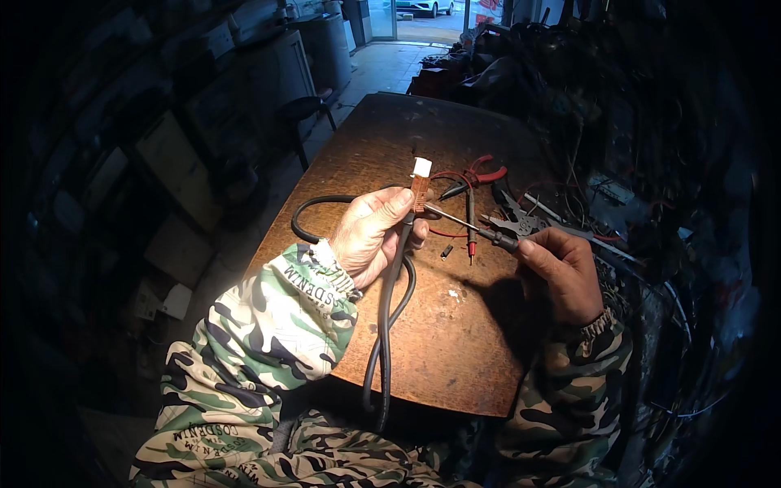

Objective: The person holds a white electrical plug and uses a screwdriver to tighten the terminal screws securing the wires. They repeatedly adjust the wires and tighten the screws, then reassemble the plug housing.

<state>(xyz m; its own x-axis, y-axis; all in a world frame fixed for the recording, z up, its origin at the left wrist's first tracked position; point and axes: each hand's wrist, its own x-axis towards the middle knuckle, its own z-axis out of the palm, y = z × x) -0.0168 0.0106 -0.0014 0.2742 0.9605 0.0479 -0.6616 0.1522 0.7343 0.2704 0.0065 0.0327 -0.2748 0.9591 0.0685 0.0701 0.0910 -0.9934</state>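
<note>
My left hand (376, 232) is closed on a thick black cable (392, 285), pinching its upper end between thumb and fingers. At that end stands a small copper-brown board-like piece (420, 193) with a white block (422, 167) on top. My right hand (563, 268) grips a slim screwdriver (498, 237) by its black handle. Its thin metal shaft points left, with the tip at or very near the lower part of the brown piece; whether they touch I cannot tell. The cable loops behind my left wrist and hangs over the table's near edge.
On the wooden table (455, 350) lie red-handled pliers (490, 172), a grey wire-stripping tool (518, 221), a red test probe (472, 246) with its lead and a small black piece (447, 251). Dark clutter and wires crowd the right side. A black stool (301, 108) stands at the left.
</note>
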